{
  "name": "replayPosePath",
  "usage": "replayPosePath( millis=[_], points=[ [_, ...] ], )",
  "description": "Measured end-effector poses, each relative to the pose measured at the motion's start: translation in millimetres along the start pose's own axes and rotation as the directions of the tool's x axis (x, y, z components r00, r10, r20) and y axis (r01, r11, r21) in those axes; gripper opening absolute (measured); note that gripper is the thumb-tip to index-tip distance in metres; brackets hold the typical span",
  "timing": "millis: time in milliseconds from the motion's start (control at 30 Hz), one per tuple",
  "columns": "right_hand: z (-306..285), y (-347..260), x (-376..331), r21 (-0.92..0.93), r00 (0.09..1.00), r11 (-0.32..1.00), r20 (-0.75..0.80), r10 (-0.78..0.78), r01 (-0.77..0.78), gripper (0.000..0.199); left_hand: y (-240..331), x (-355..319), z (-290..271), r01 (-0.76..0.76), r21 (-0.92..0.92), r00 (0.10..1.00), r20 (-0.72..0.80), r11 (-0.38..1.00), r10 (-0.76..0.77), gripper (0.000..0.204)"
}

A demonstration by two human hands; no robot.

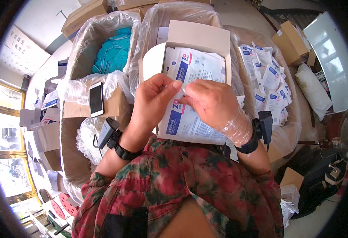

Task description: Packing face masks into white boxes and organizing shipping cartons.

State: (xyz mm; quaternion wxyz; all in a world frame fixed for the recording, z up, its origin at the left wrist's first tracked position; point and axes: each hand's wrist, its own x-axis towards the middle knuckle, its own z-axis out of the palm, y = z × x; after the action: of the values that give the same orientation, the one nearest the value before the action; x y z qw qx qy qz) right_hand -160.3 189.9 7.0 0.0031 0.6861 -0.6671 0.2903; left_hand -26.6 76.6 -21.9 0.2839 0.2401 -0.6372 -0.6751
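Note:
Both my hands meet above an open white carton (199,33) in front of me. Flat white packets with blue bands (199,129) lie in it and toward its near edge. My left hand (150,101) is closed, thumb and forefinger pinched together. Close beside it, my right hand (213,101) is closed too, its fingertips almost touching the left ones. A small whitish bit shows between the fingertips, too little of it to name. Clear crinkled plastic (237,129) wraps my right wrist. Dark devices are strapped to both my forearms.
At left, a plastic-lined box holds teal masks (112,51) with white loops. A phone (96,99) rests on a cardboard flap beside crumpled white material (90,139). Many small packets (271,79) fill a lined container at right. A fan (344,139) stands at far right.

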Motion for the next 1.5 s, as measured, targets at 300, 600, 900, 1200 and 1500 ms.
replayPosePath(
  millis=[300, 600, 900, 1200, 1500],
  points=[
    [4, -13, -4, -0.344, 0.973, 0.924, -0.094, -0.211, 0.168, 0.007, -3, 1, -7, 0.137, -0.135, 0.99, -0.017, 0.981, -0.14, 0.014],
    [-14, -5, -4, -0.267, 0.969, 0.956, -0.179, -0.172, 0.12, 0.011, 6, 0, 4, -0.073, 0.008, 0.991, -0.111, 0.997, 0.073, 0.015],
    [-14, -4, -21, -0.233, 0.992, 0.972, -0.126, -0.012, -0.018, 0.035, 5, -3, 9, -0.174, 0.035, 0.971, -0.162, 0.984, 0.177, 0.016],
    [-15, -7, -17, -0.242, 0.968, 0.97, -0.249, -0.04, -0.023, 0.04, 4, -5, 3, -0.217, 0.041, 0.959, -0.175, 0.975, 0.221, 0.013],
    [-24, -6, -3, 0.163, 0.993, 0.982, -0.061, 0.104, -0.093, 0.026, 6, -15, 9, -0.381, 0.328, 0.902, -0.075, 0.865, 0.425, 0.007]
  ],
)
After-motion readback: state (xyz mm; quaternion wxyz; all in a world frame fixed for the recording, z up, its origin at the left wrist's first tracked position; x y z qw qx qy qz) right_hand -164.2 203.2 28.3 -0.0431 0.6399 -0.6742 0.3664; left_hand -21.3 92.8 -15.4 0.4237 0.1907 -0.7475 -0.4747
